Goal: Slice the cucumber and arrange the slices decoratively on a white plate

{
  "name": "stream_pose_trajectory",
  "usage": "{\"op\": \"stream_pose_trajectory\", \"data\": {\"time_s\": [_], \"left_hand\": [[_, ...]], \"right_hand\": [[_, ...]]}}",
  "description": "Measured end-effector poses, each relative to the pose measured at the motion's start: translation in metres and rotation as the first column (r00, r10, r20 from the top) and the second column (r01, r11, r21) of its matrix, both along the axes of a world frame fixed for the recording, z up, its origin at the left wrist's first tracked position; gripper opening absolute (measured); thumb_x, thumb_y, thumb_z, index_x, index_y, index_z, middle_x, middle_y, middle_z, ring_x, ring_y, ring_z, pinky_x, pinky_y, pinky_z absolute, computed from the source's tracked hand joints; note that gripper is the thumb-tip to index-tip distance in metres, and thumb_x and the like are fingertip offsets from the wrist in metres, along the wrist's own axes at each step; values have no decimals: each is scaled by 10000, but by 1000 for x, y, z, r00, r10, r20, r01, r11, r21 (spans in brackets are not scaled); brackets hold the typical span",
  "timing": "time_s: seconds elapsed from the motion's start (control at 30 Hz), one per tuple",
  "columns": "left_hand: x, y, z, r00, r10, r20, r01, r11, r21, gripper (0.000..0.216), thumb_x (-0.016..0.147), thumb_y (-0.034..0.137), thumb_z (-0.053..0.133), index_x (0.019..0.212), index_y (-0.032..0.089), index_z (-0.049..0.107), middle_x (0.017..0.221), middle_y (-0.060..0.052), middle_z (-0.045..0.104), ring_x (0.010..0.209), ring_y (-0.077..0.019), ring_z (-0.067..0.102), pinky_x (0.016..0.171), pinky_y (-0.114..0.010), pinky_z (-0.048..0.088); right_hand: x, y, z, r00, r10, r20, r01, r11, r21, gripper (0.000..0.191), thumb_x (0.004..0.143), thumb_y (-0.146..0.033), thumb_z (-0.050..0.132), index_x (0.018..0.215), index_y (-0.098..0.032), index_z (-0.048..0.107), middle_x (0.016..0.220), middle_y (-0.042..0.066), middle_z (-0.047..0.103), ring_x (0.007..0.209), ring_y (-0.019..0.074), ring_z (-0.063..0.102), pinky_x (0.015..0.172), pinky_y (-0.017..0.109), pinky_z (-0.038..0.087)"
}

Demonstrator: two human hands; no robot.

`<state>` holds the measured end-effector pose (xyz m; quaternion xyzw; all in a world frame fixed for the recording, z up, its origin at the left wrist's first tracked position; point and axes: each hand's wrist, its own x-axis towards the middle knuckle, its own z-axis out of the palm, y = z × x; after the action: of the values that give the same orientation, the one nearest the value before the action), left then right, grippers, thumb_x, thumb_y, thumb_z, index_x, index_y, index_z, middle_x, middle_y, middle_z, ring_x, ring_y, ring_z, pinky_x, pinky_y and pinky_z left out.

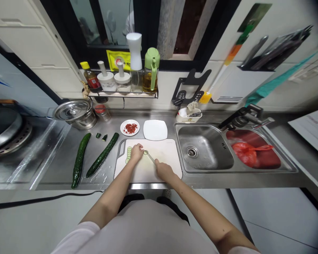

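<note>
A white cutting board (pixel 164 151) lies on the steel counter in front of me. My left hand (pixel 136 153) rests on it with fingers curled over a piece of cucumber that is mostly hidden. A row of cucumber slices (pixel 128 154) lies just left of that hand. My right hand (pixel 163 170) is closed round the handle of a knife (pixel 149 156), whose blade points up and left toward my left hand. Two whole cucumbers (pixel 79 158) (pixel 103 154) lie on the counter left of the board, with two cut cucumber ends (pixel 101 136) above them.
Behind the board stand a small plate of chopped red chilli (pixel 130 127) and an empty white square plate (pixel 155 129). A lidded steel pot (pixel 75 113) sits at the left, a double sink (pixel 204 148) at the right, its far basin holding a red bag (pixel 247 152). Condiment bottles fill a shelf (pixel 123 94).
</note>
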<state>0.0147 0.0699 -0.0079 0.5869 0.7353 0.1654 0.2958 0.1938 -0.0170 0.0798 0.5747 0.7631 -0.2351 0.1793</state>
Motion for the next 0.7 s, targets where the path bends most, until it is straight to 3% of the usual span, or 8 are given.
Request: {"op": "stream_pose_trajectory", "data": {"time_s": [0.7], "left_hand": [[1,-1,3,1000,1,8,-1,1000,14,153,771,176,641,922,198,624,855,-31,638,837,-171,593,761,-269,431]], "right_hand": [[15,-15,13,999,-15,28,17,998,-64,405,864,-74,389,1262,-146,412,1017,164,690,966,261,663,733,315,431]]}}
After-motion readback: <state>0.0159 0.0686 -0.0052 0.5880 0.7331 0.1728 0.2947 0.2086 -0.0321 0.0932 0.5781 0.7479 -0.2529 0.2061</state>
